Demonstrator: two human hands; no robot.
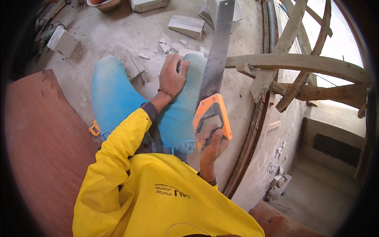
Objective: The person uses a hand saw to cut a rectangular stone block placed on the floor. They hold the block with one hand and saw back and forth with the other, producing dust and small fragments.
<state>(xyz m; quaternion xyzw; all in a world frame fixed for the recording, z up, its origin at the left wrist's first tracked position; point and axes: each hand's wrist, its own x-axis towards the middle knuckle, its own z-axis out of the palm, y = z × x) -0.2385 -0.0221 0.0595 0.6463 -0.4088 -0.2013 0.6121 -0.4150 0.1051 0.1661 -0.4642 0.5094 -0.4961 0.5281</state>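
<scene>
My right hand (215,145) is wrapped round the orange-and-black handle of a hand saw (215,59). The saw's long grey blade points up and away, teeth toward the left, alongside my right knee. My left hand (173,74) rests against the inner side of that knee, its fingers curled closed. A bit of something dark shows beside its thumb, too little to name. Just beyond my left hand lie broken pale chips (165,48) on the floor. A pale block (125,61), partly hidden by my left knee, lies between my legs.
Several pale blocks (186,27) are scattered ahead, with another block (64,41) at far left. A reddish-brown board (43,154) lies at left, near an orange tape measure (94,128). Rough timbers (300,61) cross at right, above a drop to a lower floor (316,197).
</scene>
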